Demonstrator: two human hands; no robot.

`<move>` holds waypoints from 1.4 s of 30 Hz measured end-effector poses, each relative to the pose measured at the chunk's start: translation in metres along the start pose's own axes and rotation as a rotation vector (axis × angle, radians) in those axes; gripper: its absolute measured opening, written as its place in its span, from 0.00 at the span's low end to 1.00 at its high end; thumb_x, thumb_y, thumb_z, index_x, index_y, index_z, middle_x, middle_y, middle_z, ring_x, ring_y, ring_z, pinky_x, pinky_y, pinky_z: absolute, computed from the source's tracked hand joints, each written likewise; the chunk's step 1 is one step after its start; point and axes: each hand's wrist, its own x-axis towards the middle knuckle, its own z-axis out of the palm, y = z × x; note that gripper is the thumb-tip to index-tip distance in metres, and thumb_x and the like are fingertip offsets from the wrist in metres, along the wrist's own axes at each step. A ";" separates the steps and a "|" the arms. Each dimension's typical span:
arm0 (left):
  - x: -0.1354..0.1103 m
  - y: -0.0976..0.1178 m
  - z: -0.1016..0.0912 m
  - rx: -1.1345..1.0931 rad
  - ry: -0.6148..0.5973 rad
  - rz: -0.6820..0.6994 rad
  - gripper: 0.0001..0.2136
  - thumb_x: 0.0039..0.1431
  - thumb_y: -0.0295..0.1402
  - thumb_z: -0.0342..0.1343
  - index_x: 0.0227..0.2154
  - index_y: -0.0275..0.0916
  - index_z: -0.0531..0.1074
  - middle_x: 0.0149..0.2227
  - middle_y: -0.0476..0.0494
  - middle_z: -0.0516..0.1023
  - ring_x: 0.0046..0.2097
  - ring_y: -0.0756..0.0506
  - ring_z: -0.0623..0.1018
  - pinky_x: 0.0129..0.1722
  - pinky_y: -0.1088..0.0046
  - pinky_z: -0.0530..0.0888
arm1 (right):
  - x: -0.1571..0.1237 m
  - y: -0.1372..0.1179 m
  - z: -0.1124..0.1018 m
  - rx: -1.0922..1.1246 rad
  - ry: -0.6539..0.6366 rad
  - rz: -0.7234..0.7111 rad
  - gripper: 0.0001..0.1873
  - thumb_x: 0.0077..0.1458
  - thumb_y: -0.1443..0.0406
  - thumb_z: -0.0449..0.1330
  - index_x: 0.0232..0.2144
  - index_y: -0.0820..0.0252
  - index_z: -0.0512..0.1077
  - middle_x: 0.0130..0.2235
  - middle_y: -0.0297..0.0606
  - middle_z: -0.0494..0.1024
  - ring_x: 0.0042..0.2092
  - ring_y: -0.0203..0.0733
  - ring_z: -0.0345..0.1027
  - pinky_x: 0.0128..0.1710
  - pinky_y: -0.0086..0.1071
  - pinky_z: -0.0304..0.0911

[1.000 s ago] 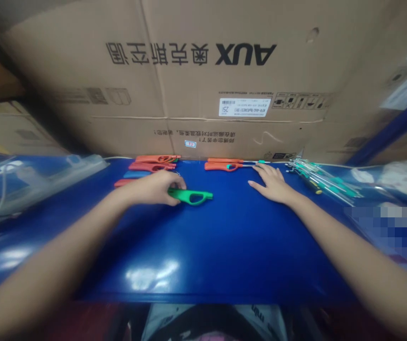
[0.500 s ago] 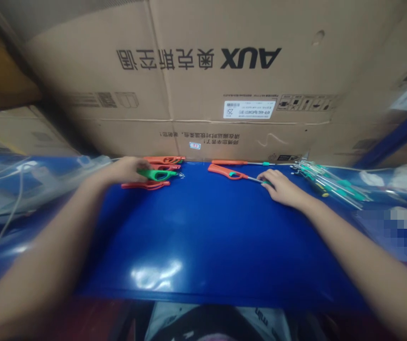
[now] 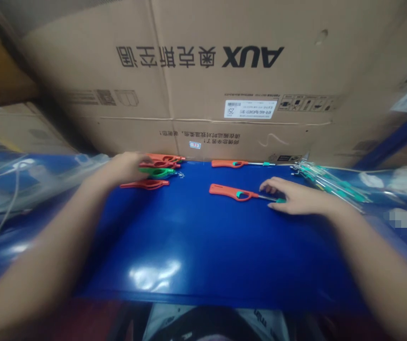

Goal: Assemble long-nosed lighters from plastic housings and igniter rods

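Note:
My left hand point(image 3: 129, 166) is at the back left, its fingers closed over the rear end of a dark red lighter handle point(image 3: 164, 165); the fingertips are blurred and partly hidden. Against it lie a green lighter handle point(image 3: 162, 173) with thin white wires at its front end and an orange handle point(image 3: 171, 157) behind. Nearer the front is another red-orange handle point(image 3: 149, 183). My right hand point(image 3: 293, 196) is open, thumb and fingers spread around the green tip of an orange long-necked lighter point(image 3: 224, 190), which lies on the blue table point(image 3: 203, 246).
A second long-necked lighter point(image 3: 224, 163) lies along the large cardboard box point(image 3: 196, 85) at the back. To the right is a bundle of metal tubes with green parts point(image 3: 331, 182). Clear plastic bags point(image 3: 61, 175) and a white cable point(image 3: 2, 227) are at the left.
The orange lighter under my right hand has come forward, and those fingers have spread. My left hand has shifted from the green handle to the dark red one behind; the green handle now lies down.

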 end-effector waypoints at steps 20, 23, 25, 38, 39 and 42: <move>-0.036 0.130 0.073 -0.380 -0.019 0.556 0.10 0.56 0.24 0.61 0.41 0.37 0.71 0.44 0.42 0.74 0.48 0.41 0.74 0.48 0.64 0.73 | 0.005 -0.078 0.041 0.110 0.021 -0.218 0.15 0.59 0.63 0.64 0.45 0.58 0.66 0.45 0.39 0.71 0.42 0.42 0.66 0.41 0.34 0.63; -0.042 0.133 0.071 -0.410 -0.044 0.544 0.12 0.54 0.21 0.60 0.42 0.37 0.71 0.44 0.42 0.73 0.46 0.42 0.75 0.46 0.66 0.73 | 0.002 -0.086 0.040 0.098 -0.006 -0.214 0.14 0.58 0.63 0.65 0.44 0.58 0.66 0.44 0.39 0.72 0.42 0.42 0.66 0.40 0.34 0.62; -0.046 0.136 0.070 -0.412 -0.056 0.539 0.12 0.54 0.21 0.59 0.42 0.37 0.71 0.44 0.42 0.73 0.46 0.42 0.75 0.45 0.65 0.74 | -0.001 -0.089 0.040 0.062 -0.015 -0.219 0.13 0.59 0.64 0.64 0.44 0.59 0.67 0.45 0.40 0.72 0.43 0.43 0.67 0.40 0.34 0.62; -0.066 0.149 0.063 -0.304 -0.123 0.480 0.09 0.53 0.23 0.56 0.38 0.36 0.69 0.41 0.40 0.71 0.45 0.39 0.74 0.44 0.62 0.73 | -0.005 -0.112 0.051 -0.066 0.032 -0.119 0.17 0.56 0.62 0.68 0.41 0.61 0.67 0.42 0.41 0.71 0.44 0.47 0.65 0.42 0.38 0.63; -0.067 0.150 0.062 -0.303 -0.124 0.480 0.09 0.53 0.23 0.56 0.39 0.36 0.69 0.41 0.40 0.71 0.45 0.39 0.74 0.44 0.62 0.73 | -0.005 -0.113 0.051 -0.065 0.028 -0.112 0.17 0.56 0.62 0.69 0.41 0.61 0.67 0.42 0.41 0.71 0.44 0.47 0.65 0.43 0.38 0.63; -0.070 0.152 0.063 -0.296 -0.119 0.481 0.09 0.54 0.23 0.55 0.39 0.36 0.68 0.41 0.39 0.72 0.44 0.39 0.74 0.44 0.62 0.73 | -0.007 -0.115 0.050 -0.065 0.017 -0.090 0.17 0.54 0.62 0.70 0.40 0.61 0.67 0.41 0.42 0.72 0.45 0.47 0.65 0.43 0.39 0.63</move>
